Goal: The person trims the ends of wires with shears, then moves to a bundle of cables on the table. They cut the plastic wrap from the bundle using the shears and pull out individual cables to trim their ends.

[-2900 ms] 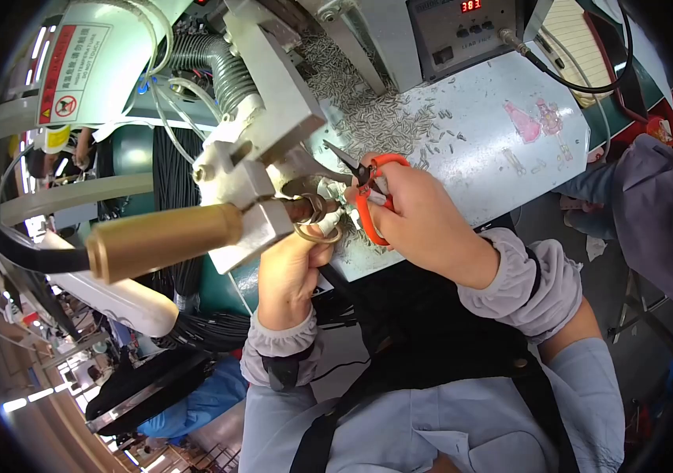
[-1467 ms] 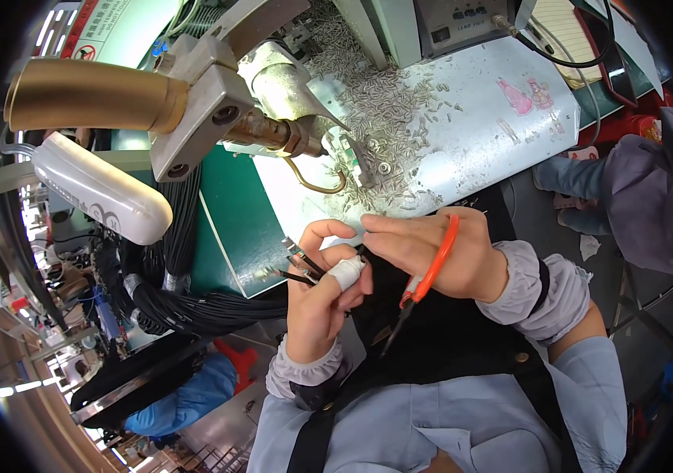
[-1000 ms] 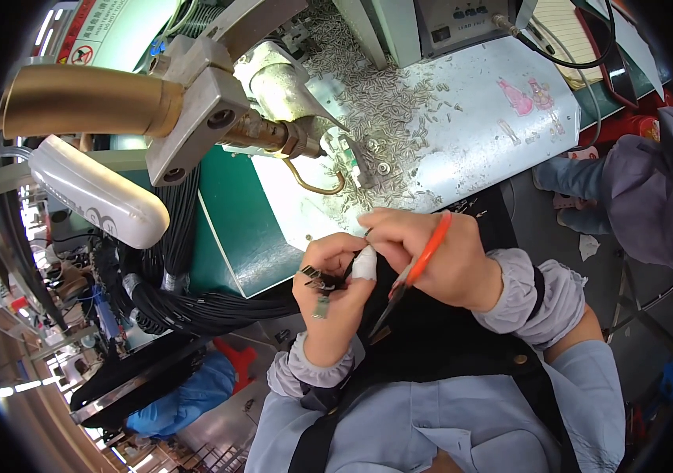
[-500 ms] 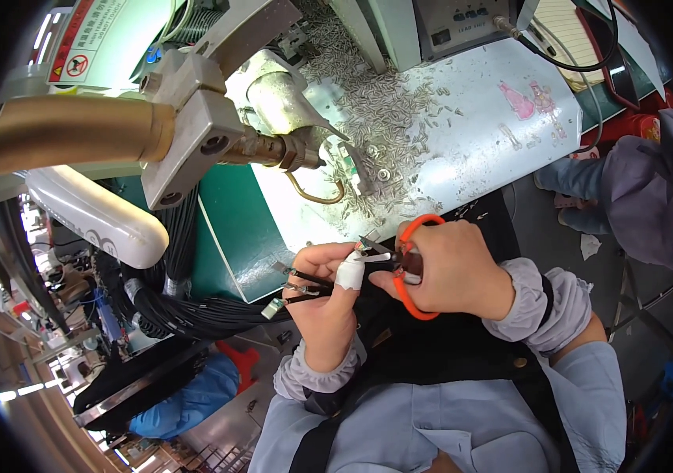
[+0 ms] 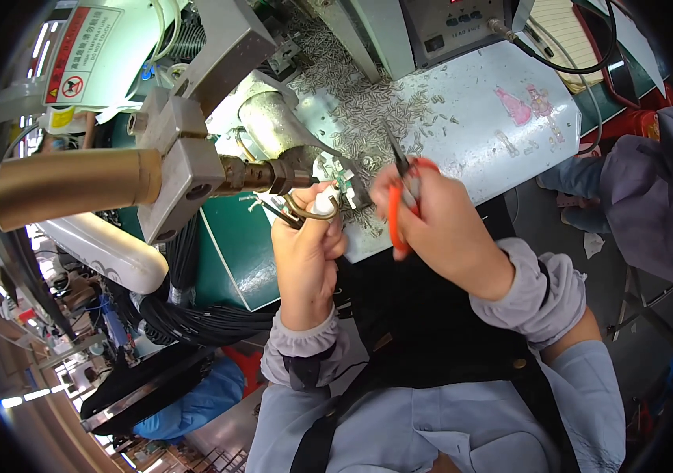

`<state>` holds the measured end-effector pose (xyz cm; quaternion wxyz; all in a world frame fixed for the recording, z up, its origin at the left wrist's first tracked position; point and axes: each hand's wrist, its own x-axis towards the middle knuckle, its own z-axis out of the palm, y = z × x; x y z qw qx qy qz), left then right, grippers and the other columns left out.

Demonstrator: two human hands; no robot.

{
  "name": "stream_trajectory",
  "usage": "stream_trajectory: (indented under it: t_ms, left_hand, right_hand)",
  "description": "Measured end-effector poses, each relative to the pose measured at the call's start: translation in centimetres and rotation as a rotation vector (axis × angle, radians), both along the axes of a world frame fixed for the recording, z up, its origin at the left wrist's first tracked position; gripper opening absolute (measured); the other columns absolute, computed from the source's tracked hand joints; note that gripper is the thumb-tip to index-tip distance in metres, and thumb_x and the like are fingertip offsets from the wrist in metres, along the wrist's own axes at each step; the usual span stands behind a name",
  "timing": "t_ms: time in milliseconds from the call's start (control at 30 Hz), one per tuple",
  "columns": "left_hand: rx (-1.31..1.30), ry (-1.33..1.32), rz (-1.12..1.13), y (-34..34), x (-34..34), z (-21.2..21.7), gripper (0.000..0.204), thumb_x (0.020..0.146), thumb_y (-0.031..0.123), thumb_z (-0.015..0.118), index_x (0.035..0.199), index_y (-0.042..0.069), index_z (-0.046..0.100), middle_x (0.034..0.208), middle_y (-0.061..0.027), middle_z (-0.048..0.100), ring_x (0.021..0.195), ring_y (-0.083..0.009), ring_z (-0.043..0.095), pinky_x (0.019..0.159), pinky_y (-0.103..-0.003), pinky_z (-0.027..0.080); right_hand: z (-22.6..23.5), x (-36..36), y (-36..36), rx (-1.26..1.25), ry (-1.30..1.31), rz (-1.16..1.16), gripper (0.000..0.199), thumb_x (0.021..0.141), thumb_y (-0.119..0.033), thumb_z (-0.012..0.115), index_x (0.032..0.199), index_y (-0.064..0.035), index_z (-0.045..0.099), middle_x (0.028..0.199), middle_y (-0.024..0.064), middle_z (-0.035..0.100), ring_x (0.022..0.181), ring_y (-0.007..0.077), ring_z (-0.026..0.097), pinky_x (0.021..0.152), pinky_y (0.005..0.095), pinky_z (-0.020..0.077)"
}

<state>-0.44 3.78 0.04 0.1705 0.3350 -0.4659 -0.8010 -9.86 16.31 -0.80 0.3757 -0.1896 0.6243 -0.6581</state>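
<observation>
My left hand (image 5: 303, 256) is closed on several thin black cables (image 5: 280, 211) with bared or metal-tipped ends, just under the tip of a soldering head (image 5: 293, 179). A white cover (image 5: 325, 202) wraps its thumb, and a curved brass tube (image 5: 299, 211) passes in front of it. Beside the fingertips, a small green-and-white part (image 5: 343, 180) sits at the fixture; whether a cable touches it I cannot tell. My right hand (image 5: 443, 225) grips orange-handled scissors (image 5: 396, 225), blurred by motion, their dark blades pointing away over the metal plate.
Small metal bits (image 5: 360, 110) lie heaped over the white plate (image 5: 478, 158). A grey control box (image 5: 455, 31) stands at the back. A bundle of black cables (image 5: 195, 323) hangs at the left beside the green mat (image 5: 250, 272). Another person (image 5: 644, 189) is at the right.
My left hand has moved away from me and slightly left, carrying the cables to the soldering tip. My right hand has lifted the scissors off the cable ends and moved them farther away.
</observation>
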Motion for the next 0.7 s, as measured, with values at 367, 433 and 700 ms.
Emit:
stream_trajectory:
  t_ms: [367, 433, 700]
  left_hand:
    - [-0.023, -0.096, -0.062, -1.2, -0.2, 1.1, 0.011, 0.079, 0.008, 0.059, 0.084, -0.001, 0.055, 0.059, 0.0034, 0.041, 0.045, -0.0029, 0.030, 0.040, -0.019, 0.021]
    - [-0.024, -0.106, -0.052, -1.1, -0.1, 1.1, 0.012, 0.079, 0.009, 0.059, 0.083, -0.001, 0.055, 0.059, 0.0034, 0.041, 0.046, -0.0032, 0.030, 0.041, -0.019, 0.021]
    - [-0.070, -0.082, -0.075, -1.6, 0.7, 0.9, 0.018, 0.079, 0.012, 0.062, 0.087, -0.003, 0.056, 0.061, 0.0017, 0.045, 0.048, -0.0042, 0.033, 0.043, -0.020, 0.022]
  right_hand:
    - [-0.5, -1.5, -2.6, 0.019, 0.375, 0.011, 0.017, 0.081, -0.011, 0.055, 0.082, 0.0047, 0.047, 0.058, 0.0103, 0.047, 0.052, 0.0142, 0.049, 0.049, 0.0288, 0.0389]
    - [-0.8, -1.4, -2.6, 0.017, 0.371, 0.001, 0.018, 0.080, -0.010, 0.055, 0.084, 0.0054, 0.048, 0.059, 0.0118, 0.047, 0.053, 0.0158, 0.050, 0.051, 0.0298, 0.0394]
    - [-1.1, -1.2, -2.7, 0.003, 0.394, 0.010, 0.023, 0.076, -0.006, 0.057, 0.095, 0.0058, 0.050, 0.069, 0.0170, 0.055, 0.056, 0.0224, 0.051, 0.053, 0.0307, 0.0406]
